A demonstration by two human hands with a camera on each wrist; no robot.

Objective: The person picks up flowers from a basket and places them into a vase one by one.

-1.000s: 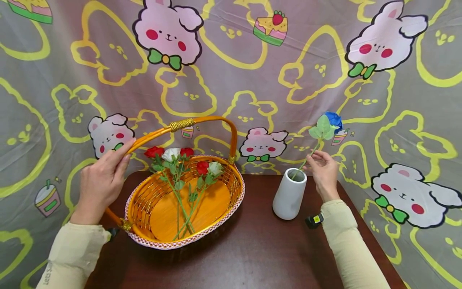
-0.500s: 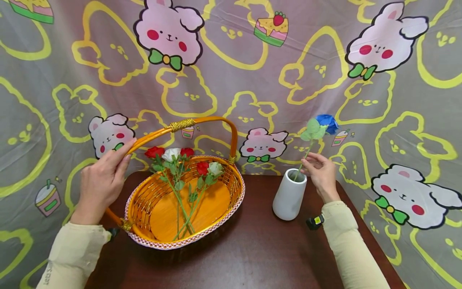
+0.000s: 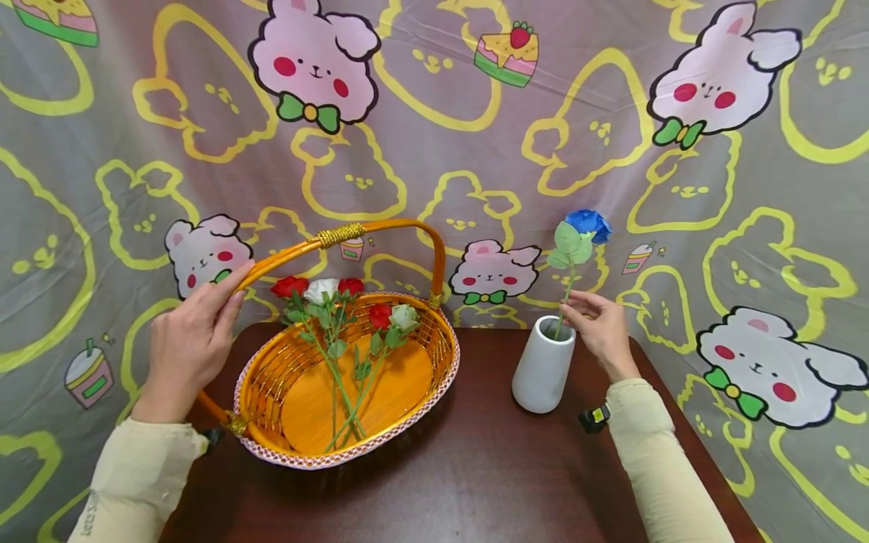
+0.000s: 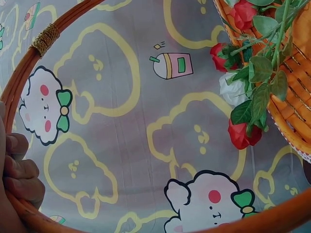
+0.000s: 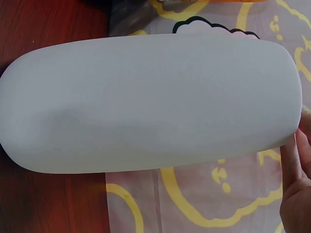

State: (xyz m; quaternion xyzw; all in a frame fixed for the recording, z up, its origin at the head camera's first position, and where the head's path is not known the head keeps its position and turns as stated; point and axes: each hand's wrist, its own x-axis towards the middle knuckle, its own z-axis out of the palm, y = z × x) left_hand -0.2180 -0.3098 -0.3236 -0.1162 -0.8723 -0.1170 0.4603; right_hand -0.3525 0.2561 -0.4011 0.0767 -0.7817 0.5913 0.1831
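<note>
My left hand grips the left side of the orange basket handle; in the left wrist view its curled fingers wrap that handle. At the right, my right hand pinches the green stem of a blue rose just above the mouth of a white vase. The rose stands nearly upright, its lower stem inside the vase. In the right wrist view the vase hides the rose, and part of the hand shows beside its rim.
Several red and white roses lie in the woven basket, stems crossed on its floor. Basket and vase stand on a dark brown table. Behind the table hangs a patterned cloth.
My right hand has shifted slightly left, and the blue rose has swung left from a rightward lean to nearly upright. The left hand, basket and vase have stayed in place.
</note>
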